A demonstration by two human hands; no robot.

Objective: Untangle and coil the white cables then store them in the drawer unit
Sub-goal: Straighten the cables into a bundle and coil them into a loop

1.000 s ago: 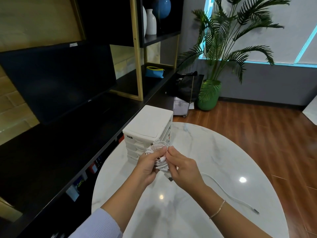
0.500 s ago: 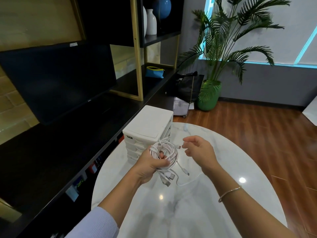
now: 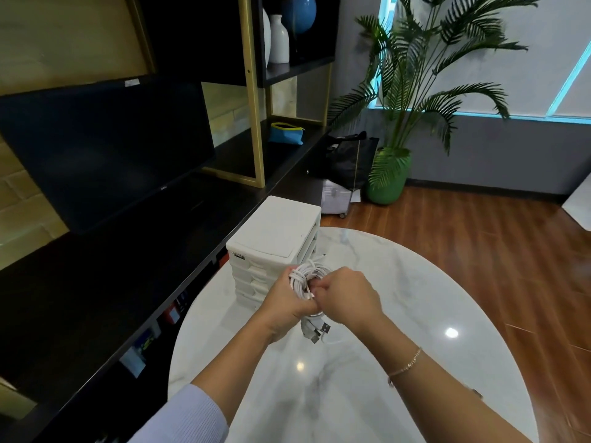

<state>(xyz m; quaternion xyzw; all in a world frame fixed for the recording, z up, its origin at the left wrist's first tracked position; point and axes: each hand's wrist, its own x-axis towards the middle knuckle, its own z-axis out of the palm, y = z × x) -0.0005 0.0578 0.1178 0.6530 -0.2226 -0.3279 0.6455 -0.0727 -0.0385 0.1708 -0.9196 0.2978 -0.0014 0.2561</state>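
Note:
A bundle of white cables (image 3: 305, 276) is held above the round marble table (image 3: 415, 314). My left hand (image 3: 281, 305) grips the coiled loops from the left. My right hand (image 3: 345, 295) is curled against the coil's right side and pinches a cable strand there. Several USB plugs (image 3: 316, 330) hang below the two hands. Just behind the hands stands the white drawer unit (image 3: 275, 238), at the table's far left edge; all the drawers I can see are pushed in.
A dark monitor (image 3: 105, 148) and a black shelf unit with gold frames (image 3: 252, 91) run along the left. A potted palm (image 3: 390, 174) and a black bag (image 3: 348, 161) stand on the wooden floor beyond the table.
My right hand, which had pulled away to the right with a strand, has come back to the coil and closed on it. The loose cable on the table is no longer visible.

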